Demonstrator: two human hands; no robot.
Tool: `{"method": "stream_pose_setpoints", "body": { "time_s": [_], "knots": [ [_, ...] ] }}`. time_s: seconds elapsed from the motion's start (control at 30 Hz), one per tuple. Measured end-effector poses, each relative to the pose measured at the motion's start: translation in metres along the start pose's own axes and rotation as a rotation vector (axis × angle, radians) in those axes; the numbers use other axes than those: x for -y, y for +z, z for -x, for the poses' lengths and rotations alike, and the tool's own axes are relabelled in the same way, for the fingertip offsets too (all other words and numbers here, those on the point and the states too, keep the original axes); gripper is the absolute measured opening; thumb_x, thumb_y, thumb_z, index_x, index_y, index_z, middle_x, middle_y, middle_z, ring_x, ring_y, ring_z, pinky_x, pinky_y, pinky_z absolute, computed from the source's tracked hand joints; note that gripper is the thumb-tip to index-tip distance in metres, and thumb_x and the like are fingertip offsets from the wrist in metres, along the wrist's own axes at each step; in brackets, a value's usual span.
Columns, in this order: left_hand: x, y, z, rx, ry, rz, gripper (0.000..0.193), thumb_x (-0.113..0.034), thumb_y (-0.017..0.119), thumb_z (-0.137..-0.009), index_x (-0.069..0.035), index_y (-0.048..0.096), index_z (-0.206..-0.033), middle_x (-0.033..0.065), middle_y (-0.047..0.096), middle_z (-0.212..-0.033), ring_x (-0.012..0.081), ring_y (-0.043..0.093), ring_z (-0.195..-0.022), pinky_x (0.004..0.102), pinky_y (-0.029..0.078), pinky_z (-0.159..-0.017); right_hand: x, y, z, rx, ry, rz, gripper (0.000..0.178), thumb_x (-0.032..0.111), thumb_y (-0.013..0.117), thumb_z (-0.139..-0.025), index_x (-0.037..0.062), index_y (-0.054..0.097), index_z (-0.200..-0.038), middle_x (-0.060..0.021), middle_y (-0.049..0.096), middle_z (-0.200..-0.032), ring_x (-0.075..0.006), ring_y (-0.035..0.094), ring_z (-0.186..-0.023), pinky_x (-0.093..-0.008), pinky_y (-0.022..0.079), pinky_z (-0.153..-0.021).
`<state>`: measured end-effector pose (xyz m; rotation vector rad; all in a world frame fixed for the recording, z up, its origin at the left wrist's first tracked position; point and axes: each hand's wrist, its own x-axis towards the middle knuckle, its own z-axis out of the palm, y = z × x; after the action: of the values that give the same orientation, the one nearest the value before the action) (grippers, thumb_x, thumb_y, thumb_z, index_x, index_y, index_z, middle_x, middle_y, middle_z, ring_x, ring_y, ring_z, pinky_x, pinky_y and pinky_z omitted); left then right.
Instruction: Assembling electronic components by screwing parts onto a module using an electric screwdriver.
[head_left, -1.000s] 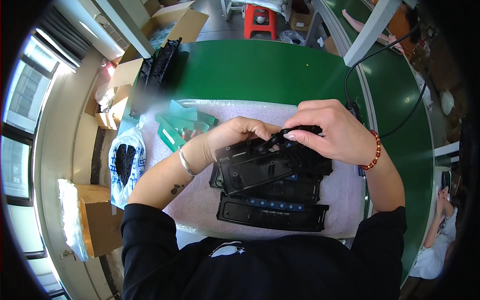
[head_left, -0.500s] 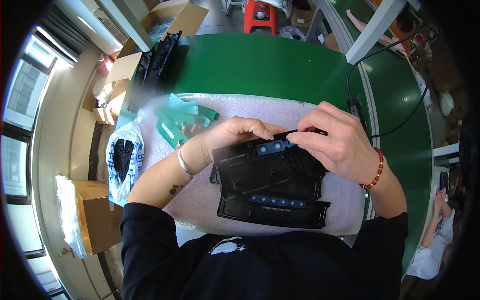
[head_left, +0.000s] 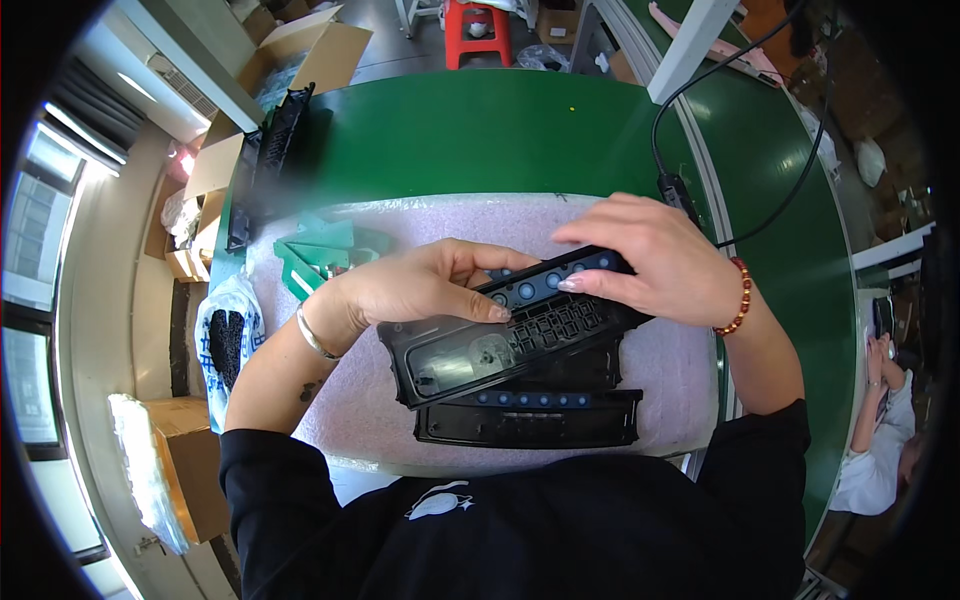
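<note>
In the head view, the left hand (head_left: 445, 285) grasps a black panel (head_left: 465, 365), its thumb on the face close to the upper edge and its fingers curled behind. The panel is held aslant over the padded work surface, its left end nearer the person than its right. Along its upper edge runs a dark strip with round blue buttons (head_left: 527, 291), and below that sits a row of segment-shaped outlines.

The right hand (head_left: 655, 265) is at the panel's right end, thumb tip at the button strip, index finger lifted away from the thumb — whether its other fingers grip the panel, I cannot tell.

Beneath the held panel lies a second black panel (head_left: 590, 367), partly covered; nearer the person rests a third black panel (head_left: 525, 428), also with blue buttons. Both lie on a pale foam sheet (head_left: 672, 385) spread over the green table (head_left: 450, 130). Green boards (head_left: 318, 250) lie beyond the left wrist — and further left is a blue-and-white plastic bag (head_left: 248, 300) with black contents.
</note>
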<state>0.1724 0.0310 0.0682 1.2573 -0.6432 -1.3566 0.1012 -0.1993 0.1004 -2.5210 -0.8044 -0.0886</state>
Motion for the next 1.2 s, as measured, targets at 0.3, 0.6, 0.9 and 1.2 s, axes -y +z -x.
{"method": "stream_pose_setpoints", "body": {
  "time_s": [0.3, 0.6, 0.9, 1.2],
  "knots": [
    [-0.026, -0.057, -0.032, -0.544, 0.221, -1.179, 0.019, -0.02, 0.058, -0.08, -0.006, 0.063, -0.091, 0.0154, 0.062, -0.073, 0.0247, 0.06, -0.069, 0.0322, 0.047, -0.065, -0.076, 0.015, -0.016, -0.092, 0.215, -0.016, 0.021, 0.018, 0.062, -0.078, 0.0027, 0.062, -0.092, -0.0132, 0.061, -0.084, -0.0245, 0.058, -0.071, -0.0301, 0.046, -0.067],
    [0.033, -0.041, -0.025, -0.528, 0.03, -1.349, 0.038, -0.025, 0.054, -0.083, -0.009, 0.047, -0.118, 0.0216, 0.052, -0.105, 0.0364, 0.05, -0.098, 0.0399, 0.041, -0.084, -0.082, 0.058, 0.007, 0.025, 0.33, -0.019, 0.029, 0.02, 0.056, -0.082, 0.0073, 0.059, -0.108, -0.011, 0.056, -0.105, -0.0236, 0.049, -0.104, -0.0338, 0.038, -0.089],
    [0.071, -0.005, 0.004, -0.774, 0.21, -1.308, 0.056, -0.026, 0.053, -0.085, -0.005, 0.031, -0.132, 0.0194, 0.022, -0.138, 0.0338, 0.014, -0.131, 0.0401, 0.019, -0.105, -0.084, 0.094, 0.04, -0.32, 0.32, -0.387, 0.034, 0.022, 0.049, -0.088, 0.0061, 0.051, -0.118, -0.0111, 0.047, -0.122, -0.0246, 0.035, -0.122, -0.0329, 0.026, -0.102],
    [0.091, 0.034, 0.057, -0.774, 0.289, -0.927, 0.055, -0.022, 0.043, -0.088, 0.002, 0.023, -0.133, 0.0242, 0.013, -0.141, 0.0359, 0.011, -0.132, 0.04, 0.013, -0.106, -0.037, 0.083, 0.105, -0.518, 0.511, -0.751, 0.046, 0.02, 0.03, -0.092, -0.0031, 0.03, -0.132, -0.0126, 0.029, -0.139, -0.0213, 0.021, -0.131, -0.0326, 0.012, -0.106]
  ]
}}
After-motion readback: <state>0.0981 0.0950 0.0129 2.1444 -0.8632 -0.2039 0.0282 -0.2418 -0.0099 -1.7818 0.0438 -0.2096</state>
